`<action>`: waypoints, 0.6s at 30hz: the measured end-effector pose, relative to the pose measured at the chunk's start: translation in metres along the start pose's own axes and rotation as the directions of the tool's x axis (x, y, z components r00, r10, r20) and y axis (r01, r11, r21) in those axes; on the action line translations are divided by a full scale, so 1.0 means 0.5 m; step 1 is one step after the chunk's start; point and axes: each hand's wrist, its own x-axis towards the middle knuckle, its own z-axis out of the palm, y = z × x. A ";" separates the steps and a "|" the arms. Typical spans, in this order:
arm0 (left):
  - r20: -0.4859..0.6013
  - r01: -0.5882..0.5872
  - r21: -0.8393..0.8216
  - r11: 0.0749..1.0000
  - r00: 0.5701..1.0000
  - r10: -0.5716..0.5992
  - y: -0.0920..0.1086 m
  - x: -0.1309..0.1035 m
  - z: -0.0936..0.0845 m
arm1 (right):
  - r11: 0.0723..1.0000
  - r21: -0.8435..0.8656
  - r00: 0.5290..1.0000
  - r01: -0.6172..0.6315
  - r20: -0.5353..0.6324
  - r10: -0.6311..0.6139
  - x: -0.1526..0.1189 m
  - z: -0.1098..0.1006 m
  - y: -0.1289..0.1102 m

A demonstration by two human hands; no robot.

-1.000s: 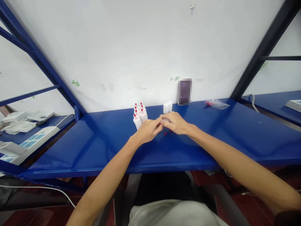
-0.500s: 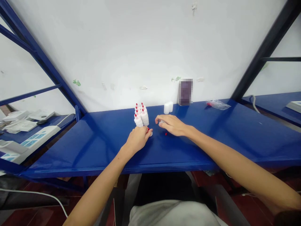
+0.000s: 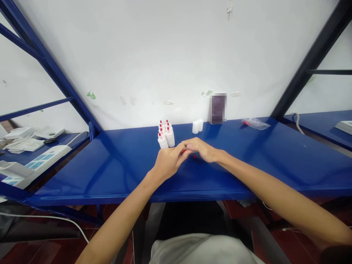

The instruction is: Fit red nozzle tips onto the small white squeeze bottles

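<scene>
Apparently a small red piece (image 3: 184, 150) sits between the 2 hands, near the white bottles (image 3: 170, 137) — the left hand (image 3: 168, 161) has its fingers pinched around it; the right hand (image 3: 202, 149) curls alongside, its hold hidden. Probably light, stiff, slippery plastic — best gripped by its sides.

Red piece (image 3: 184, 150) mostly behind hands (image 3: 168, 160)

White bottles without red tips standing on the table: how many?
2: nearer bottle and farther bottle behind it to the right, near the wall. The right hand may hide others.
</scene>
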 end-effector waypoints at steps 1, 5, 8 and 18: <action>0.010 -0.012 0.024 1.000 1.000 0.012 -0.001 -0.001 0.002 | 1.000 0.001 1.000 0.019 -0.005 -0.019 0.000 0.000 -0.003; 0.051 -0.029 0.102 0.994 0.998 0.024 -0.009 -0.008 0.008 | 0.995 -0.091 0.999 0.036 -0.012 -0.037 0.003 0.001 -0.018; 0.051 -0.036 0.125 0.992 0.998 0.030 -0.015 -0.010 0.011 | 0.987 -0.160 1.000 -0.012 -0.030 0.008 0.004 0.003 -0.026; 0.082 -0.022 0.075 0.997 0.996 0.015 -0.010 -0.016 0.024 | 0.975 -0.215 0.995 -0.062 -0.088 0.044 0.006 0.015 -0.027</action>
